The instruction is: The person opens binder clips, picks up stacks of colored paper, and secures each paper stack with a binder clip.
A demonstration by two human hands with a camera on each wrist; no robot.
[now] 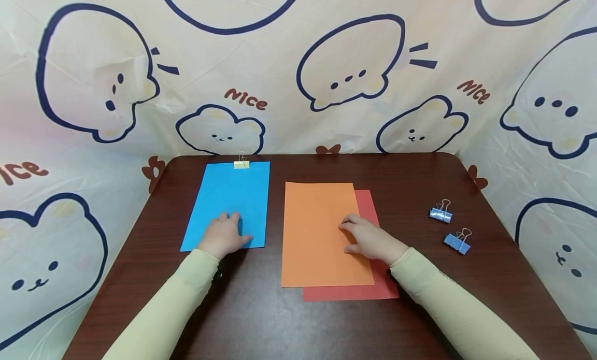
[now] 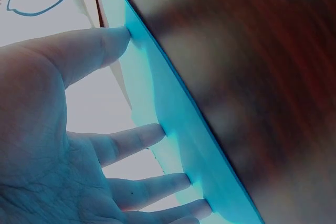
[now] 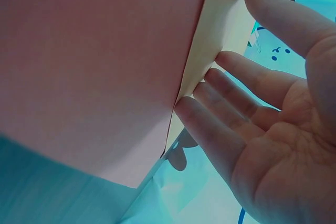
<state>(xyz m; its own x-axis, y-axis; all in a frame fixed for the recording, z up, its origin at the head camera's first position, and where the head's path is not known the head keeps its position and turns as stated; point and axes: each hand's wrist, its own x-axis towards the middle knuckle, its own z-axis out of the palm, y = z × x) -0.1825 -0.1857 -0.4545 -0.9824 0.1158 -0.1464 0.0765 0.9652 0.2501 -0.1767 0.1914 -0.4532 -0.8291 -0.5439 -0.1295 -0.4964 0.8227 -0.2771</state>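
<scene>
A blue sheet of paper [image 1: 242,194] lies on the left of the table, a pale yellow binder clip [image 1: 241,164] on its top edge. My left hand [image 1: 223,235] rests its spread fingertips near the lower edge of this sheet. An orange sheet [image 1: 322,230] lies to the right of it, overlapping a red sheet [image 1: 350,293] that shows along its right and bottom sides. Over the orange sheet's right part is my right hand [image 1: 373,238], its fingertips touching the paper, as the right wrist view shows. Both palms are raised off the paper, with nothing gripped.
Two blue binder clips [image 1: 440,213] lie at the right side of the brown wooden table [image 1: 261,324], their wire handles up. A cream curtain [image 1: 280,127] with cartoon bears surrounds the table's back and sides.
</scene>
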